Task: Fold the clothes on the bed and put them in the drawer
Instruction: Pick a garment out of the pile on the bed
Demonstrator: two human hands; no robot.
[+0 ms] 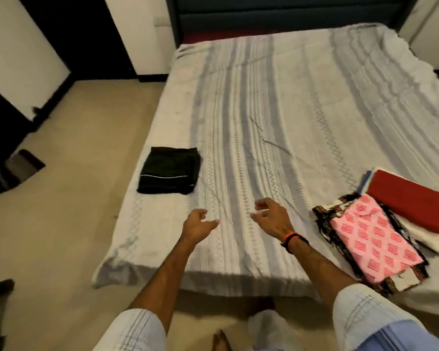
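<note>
Clothes folded already, two lots on bed. Black piece near left edge, ahead and left of left hand. Stack at near right corner: pink patterned piece on top of dark printed cloth, red piece just behind, on white and blue layers.

Both hands over bare striped sheet between the two lots, near the foot edge. Fingers of left hand loosely curled, holding nothing. Fingers of right hand loosely curled too, a little apart, holding nothing. Cannot tell if fingertips touch the sheet. Orange-and-black band on right wrist.

Key relation: stack lies just right of right hand, close by; black piece lies farther off from left hand, up and to the left. So right hand nearer to stack, left hand nearer to black piece. Pink piece long axis runs diagonally, from far-left to near-right. Black piece roughly square, white-piped edge along near side.

Judgement: folding looks done, nothing loose in view. Next likely pick-up and carry to drawer. Drawer not in view. Stack is multi-layer, likely to slip or splay if lifted one-handed; probably needs both hands, one under each short end.
</note>
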